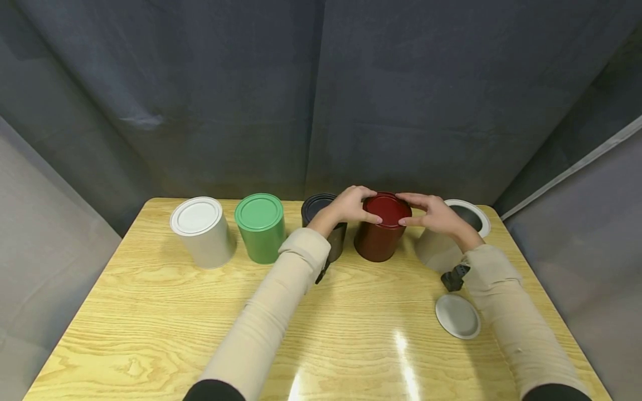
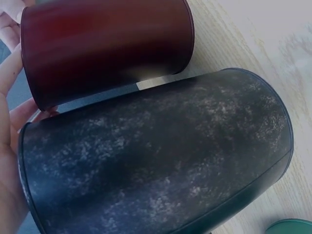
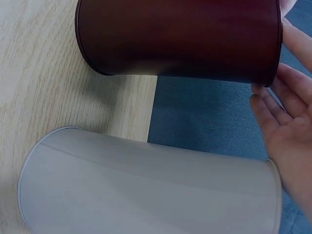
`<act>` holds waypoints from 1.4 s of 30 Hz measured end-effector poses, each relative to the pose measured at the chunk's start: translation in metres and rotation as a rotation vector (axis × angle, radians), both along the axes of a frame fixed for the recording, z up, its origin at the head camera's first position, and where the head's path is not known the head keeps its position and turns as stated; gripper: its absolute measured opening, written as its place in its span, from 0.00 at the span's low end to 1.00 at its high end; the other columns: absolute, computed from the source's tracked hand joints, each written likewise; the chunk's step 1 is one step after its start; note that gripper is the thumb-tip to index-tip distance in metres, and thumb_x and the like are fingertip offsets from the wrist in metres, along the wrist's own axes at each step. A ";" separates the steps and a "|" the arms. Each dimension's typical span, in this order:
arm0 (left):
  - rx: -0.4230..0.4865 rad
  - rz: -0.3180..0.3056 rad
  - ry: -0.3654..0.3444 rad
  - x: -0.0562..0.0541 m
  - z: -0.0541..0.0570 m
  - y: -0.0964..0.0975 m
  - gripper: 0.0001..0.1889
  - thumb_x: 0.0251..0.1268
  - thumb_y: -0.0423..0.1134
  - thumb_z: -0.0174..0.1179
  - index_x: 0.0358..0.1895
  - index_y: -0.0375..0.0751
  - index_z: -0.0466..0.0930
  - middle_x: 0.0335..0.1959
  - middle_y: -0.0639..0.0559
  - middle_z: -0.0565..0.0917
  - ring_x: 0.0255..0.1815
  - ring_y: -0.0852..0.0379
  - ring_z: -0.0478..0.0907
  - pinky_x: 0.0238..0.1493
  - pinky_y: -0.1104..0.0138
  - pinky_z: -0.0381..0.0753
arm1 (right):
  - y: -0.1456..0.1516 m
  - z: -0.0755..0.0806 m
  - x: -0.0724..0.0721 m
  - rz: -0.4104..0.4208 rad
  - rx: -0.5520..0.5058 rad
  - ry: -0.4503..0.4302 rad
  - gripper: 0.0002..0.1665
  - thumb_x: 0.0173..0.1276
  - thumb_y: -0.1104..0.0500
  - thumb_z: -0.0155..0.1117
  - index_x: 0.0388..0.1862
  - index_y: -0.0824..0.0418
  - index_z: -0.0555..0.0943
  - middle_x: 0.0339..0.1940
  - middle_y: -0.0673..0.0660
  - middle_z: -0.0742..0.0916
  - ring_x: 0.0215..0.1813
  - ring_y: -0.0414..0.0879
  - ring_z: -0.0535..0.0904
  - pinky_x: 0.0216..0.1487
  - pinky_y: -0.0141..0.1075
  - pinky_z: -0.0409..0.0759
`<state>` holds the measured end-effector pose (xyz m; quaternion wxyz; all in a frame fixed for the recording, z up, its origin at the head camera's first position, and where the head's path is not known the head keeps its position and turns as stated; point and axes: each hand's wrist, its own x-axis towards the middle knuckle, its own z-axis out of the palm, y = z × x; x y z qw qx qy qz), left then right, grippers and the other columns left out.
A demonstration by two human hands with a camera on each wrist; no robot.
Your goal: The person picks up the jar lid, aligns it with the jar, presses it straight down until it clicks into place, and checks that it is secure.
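Note:
A dark red can (image 1: 378, 245) stands upright towards the back of the table, its red lid (image 1: 386, 209) in place. My left hand (image 1: 351, 205) grips the left side of the lid's rim, thumb in front and fingers behind. Opposite it, my right hand (image 1: 435, 214) holds the right side of the rim the same way. In the right wrist view, fingertips curl under the rim of the red can (image 3: 180, 39). Beneath my left wrist stands a black can (image 2: 156, 156). A pale can (image 1: 436, 250) with an open, dark top stands under my right hand.
A round grey lid (image 1: 457, 316) lies on the wooden table (image 1: 200, 334) in front of the pale can. A white-lidded can (image 1: 208, 245) and a green can (image 1: 263, 239) stand at the left of the row. Behind the table hangs a dark curtain (image 1: 225, 111).

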<state>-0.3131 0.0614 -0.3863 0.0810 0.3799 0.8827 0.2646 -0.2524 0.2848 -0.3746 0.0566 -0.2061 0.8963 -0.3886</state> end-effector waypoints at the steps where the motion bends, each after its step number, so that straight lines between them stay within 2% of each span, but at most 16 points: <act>1: -0.003 0.000 -0.004 0.000 0.000 0.000 0.36 0.51 0.50 0.66 0.61 0.35 0.68 0.56 0.47 0.75 0.55 0.55 0.70 0.52 0.71 0.68 | 0.002 -0.003 -0.002 0.006 0.018 0.005 0.37 0.57 0.61 0.67 0.65 0.68 0.65 0.62 0.67 0.71 0.63 0.59 0.65 0.58 0.53 0.64; 8: -0.041 -0.013 -0.013 0.002 0.003 -0.001 0.36 0.52 0.50 0.64 0.63 0.35 0.66 0.57 0.46 0.74 0.56 0.55 0.69 0.53 0.71 0.68 | 0.008 -0.011 -0.009 0.021 0.078 0.028 0.39 0.58 0.53 0.67 0.66 0.64 0.65 0.64 0.65 0.70 0.64 0.59 0.63 0.58 0.54 0.63; 13: -0.040 -0.018 -0.015 0.002 0.005 -0.002 0.36 0.52 0.50 0.65 0.62 0.34 0.66 0.56 0.46 0.74 0.56 0.55 0.70 0.53 0.70 0.68 | 0.008 -0.012 -0.011 0.030 0.091 0.048 0.38 0.58 0.54 0.67 0.65 0.65 0.65 0.63 0.65 0.70 0.63 0.59 0.64 0.58 0.54 0.64; 20: -0.006 -0.031 -0.011 0.002 0.001 -0.002 0.37 0.52 0.49 0.65 0.64 0.34 0.64 0.56 0.47 0.75 0.54 0.56 0.71 0.51 0.71 0.69 | 0.009 -0.014 -0.011 0.056 0.064 0.061 0.39 0.58 0.56 0.67 0.66 0.65 0.64 0.63 0.65 0.70 0.63 0.59 0.65 0.58 0.54 0.64; 30: -0.024 -0.055 0.000 0.003 0.004 0.000 0.35 0.52 0.49 0.65 0.63 0.36 0.66 0.53 0.47 0.77 0.50 0.57 0.72 0.47 0.73 0.70 | 0.008 -0.010 -0.008 0.073 0.071 0.032 0.38 0.59 0.59 0.66 0.67 0.64 0.63 0.65 0.66 0.68 0.63 0.60 0.64 0.57 0.54 0.64; 37: -0.019 -0.051 -0.042 0.004 0.006 0.000 0.36 0.53 0.48 0.65 0.63 0.36 0.65 0.53 0.47 0.77 0.48 0.58 0.72 0.44 0.73 0.71 | -0.005 0.008 0.005 0.068 0.082 -0.007 0.37 0.59 0.65 0.64 0.65 0.72 0.61 0.65 0.71 0.65 0.63 0.65 0.62 0.58 0.57 0.61; 42: -0.049 -0.054 -0.034 0.005 0.006 -0.001 0.36 0.54 0.48 0.64 0.64 0.36 0.64 0.54 0.46 0.76 0.49 0.57 0.72 0.44 0.73 0.71 | 0.000 0.000 0.000 0.063 0.106 0.009 0.38 0.60 0.62 0.64 0.67 0.68 0.61 0.65 0.68 0.66 0.64 0.62 0.62 0.58 0.56 0.62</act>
